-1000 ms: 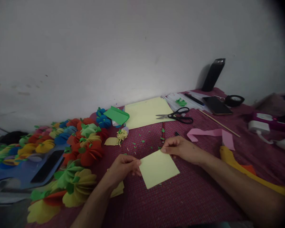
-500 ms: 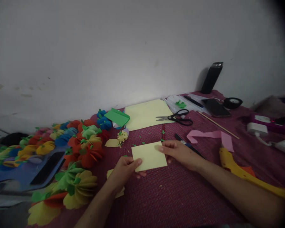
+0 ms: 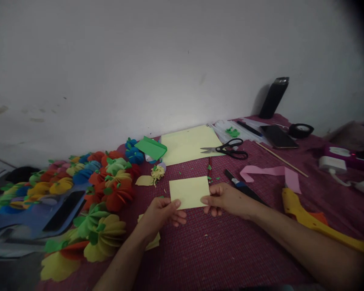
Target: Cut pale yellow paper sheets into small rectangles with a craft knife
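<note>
A small pale yellow paper rectangle [image 3: 189, 191] is held a little above the dark red mat [image 3: 230, 250]. My left hand [image 3: 162, 214] pinches its lower left corner. My right hand [image 3: 227, 199] pinches its lower right edge. Behind it on the mat lie a larger pale yellow sheet [image 3: 188, 144] and black-handled scissors [image 3: 229, 148]. A folded yellow scrap [image 3: 153, 241] lies under my left wrist.
Many coloured paper flowers [image 3: 106, 190] are heaped at the left. A green folded paper [image 3: 151, 147], pink strip [image 3: 269, 173], yellow strip [image 3: 309, 222], wooden stick [image 3: 280, 159], phone [image 3: 277, 136], tape roll [image 3: 300, 130] and black bottle [image 3: 274, 97] lie about. A white wall stands behind.
The yellow paper was lifted off the mat and turned from a tilted diamond to a level rectangle, moving slightly away from me. Both hands shifted to its lower corners.
</note>
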Demonstrator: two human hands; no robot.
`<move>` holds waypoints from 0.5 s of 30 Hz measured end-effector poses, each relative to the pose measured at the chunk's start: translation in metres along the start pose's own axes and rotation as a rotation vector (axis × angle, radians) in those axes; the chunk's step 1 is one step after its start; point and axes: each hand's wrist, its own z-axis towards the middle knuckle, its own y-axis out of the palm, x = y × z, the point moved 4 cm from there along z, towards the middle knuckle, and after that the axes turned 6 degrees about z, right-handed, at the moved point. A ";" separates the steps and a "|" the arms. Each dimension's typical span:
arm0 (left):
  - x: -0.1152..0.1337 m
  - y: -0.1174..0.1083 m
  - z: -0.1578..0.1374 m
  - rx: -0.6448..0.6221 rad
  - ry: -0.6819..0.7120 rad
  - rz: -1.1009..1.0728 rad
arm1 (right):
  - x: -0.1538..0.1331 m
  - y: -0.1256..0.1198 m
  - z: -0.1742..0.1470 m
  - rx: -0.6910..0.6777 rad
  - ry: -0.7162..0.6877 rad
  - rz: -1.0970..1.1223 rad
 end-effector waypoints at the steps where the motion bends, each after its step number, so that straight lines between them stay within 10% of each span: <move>1: 0.000 0.000 0.000 0.001 -0.001 0.002 | 0.000 0.000 0.000 0.000 0.002 0.002; 15: -0.004 -0.002 0.002 -0.030 -0.008 0.046 | 0.003 0.001 -0.001 -0.021 0.039 0.015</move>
